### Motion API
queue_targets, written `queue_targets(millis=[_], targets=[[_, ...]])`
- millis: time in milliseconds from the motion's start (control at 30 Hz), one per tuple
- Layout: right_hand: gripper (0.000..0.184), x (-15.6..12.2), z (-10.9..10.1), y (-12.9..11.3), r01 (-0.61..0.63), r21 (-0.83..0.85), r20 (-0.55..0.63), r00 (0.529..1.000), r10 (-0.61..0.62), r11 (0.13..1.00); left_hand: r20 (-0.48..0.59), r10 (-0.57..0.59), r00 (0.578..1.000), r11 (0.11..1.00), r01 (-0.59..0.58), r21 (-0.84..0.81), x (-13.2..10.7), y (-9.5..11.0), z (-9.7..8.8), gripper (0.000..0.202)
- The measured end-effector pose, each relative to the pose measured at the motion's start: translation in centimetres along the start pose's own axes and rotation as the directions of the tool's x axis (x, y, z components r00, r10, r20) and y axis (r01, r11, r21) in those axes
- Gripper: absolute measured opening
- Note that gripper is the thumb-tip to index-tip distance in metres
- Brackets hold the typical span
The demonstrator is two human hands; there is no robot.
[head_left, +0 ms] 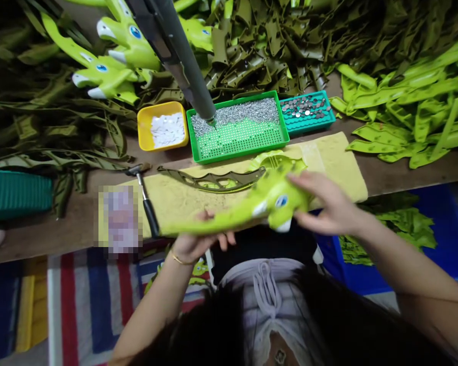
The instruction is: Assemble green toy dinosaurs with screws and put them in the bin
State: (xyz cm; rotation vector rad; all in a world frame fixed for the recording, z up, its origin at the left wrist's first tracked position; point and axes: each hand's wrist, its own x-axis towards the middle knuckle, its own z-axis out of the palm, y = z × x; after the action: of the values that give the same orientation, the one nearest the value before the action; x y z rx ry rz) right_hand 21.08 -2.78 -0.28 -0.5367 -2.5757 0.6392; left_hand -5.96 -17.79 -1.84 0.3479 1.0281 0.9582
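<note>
A lime-green plastic toy dinosaur part (248, 208) with a blue eye and a long tapering end is held up over the front edge of the bench. My left hand (200, 241) is closed around its narrow end from below. At the head end, the fingers and thumb of my right hand (328, 203) grip it from the side. Behind it, on a yellow cloth (328, 157), lie a curved olive-brown plastic piece (213, 180) and another lime-green shell (275, 160), partly hidden by the toy.
A dark powered screwdriver (191, 71) hangs over a green basket of screws (248, 142). Beside that are a yellow tub of white pieces (168, 127) and a teal tray of metal discs (309, 114). A hammer (148, 208) lies left. Heaped olive (267, 40) and green parts (412, 101) surround.
</note>
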Motion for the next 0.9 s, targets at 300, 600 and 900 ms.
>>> queue_targets(millis=[300,600,900], targets=[[0.073,2.8,1.7,5.4,-0.151,-0.142,0.071,0.984,0.162,0.978,-0.568,0.046,0.822,0.968,-0.177,-0.177,2.0,0.0,-1.2,0.017],[0.070,3.0,2.2,5.3,-0.145,-0.180,0.153,0.973,0.173,0.973,-0.538,0.047,0.842,0.963,-0.181,-0.200,1.9,0.4,-1.4,0.018],[0.070,2.8,2.1,5.0,-0.140,-0.219,0.140,0.975,0.173,0.966,-0.532,0.052,0.845,0.960,-0.189,-0.207,1.9,0.2,-1.6,0.019]])
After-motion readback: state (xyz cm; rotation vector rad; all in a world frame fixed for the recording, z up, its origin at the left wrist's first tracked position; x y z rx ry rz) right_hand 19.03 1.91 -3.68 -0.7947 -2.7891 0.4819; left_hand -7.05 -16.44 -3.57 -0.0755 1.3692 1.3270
